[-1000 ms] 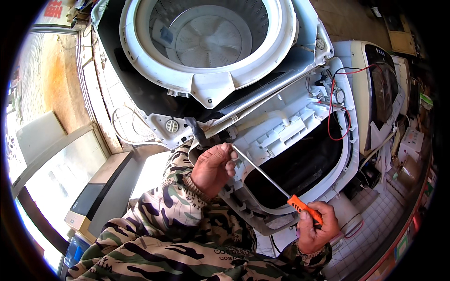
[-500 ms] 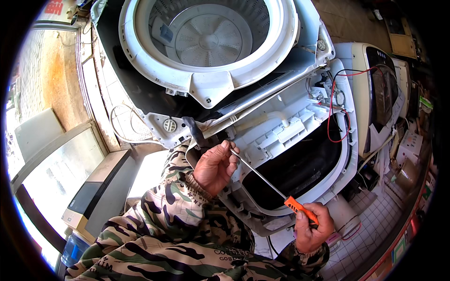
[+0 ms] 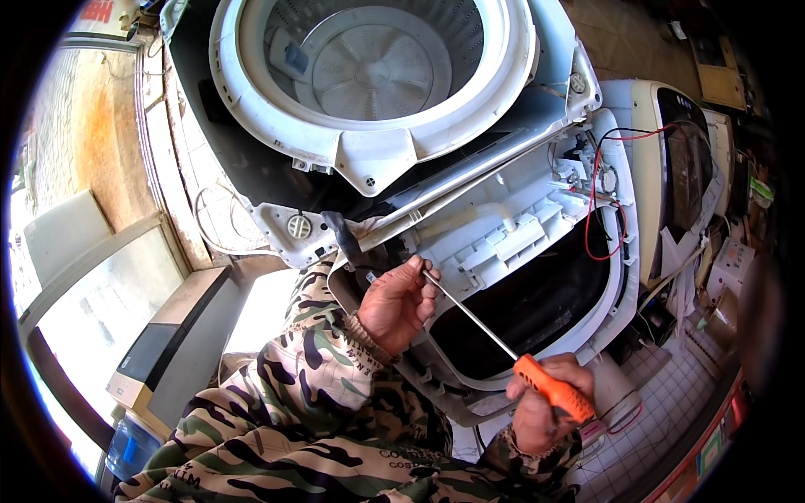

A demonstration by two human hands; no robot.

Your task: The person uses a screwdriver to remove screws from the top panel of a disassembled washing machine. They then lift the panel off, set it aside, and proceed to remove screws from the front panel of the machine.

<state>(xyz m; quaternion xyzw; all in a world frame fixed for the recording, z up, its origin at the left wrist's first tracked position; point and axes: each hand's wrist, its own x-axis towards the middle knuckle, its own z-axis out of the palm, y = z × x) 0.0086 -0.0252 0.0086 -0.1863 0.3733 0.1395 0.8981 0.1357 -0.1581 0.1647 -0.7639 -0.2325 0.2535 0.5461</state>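
Left hand (image 3: 396, 308) shifted right, fingers curled — hold unclear; right hand (image 3: 535, 421) gripped orange screwdriver (image 3: 553, 388) — steady alignment seemed key.

The left forearm (image 3: 323, 348) slanted forward and to the right, its wrist (image 3: 375, 337) roughly in line. The left hand (image 3: 396, 306) was half curled, thumb and forefinger drawn together at the top, the other fingers folded toward the palm. The right forearm (image 3: 534, 459), showing only in part, rose from below. The right hand (image 3: 537, 427), slightly blurred, was closed in a grip, lower than and well apart from the left.
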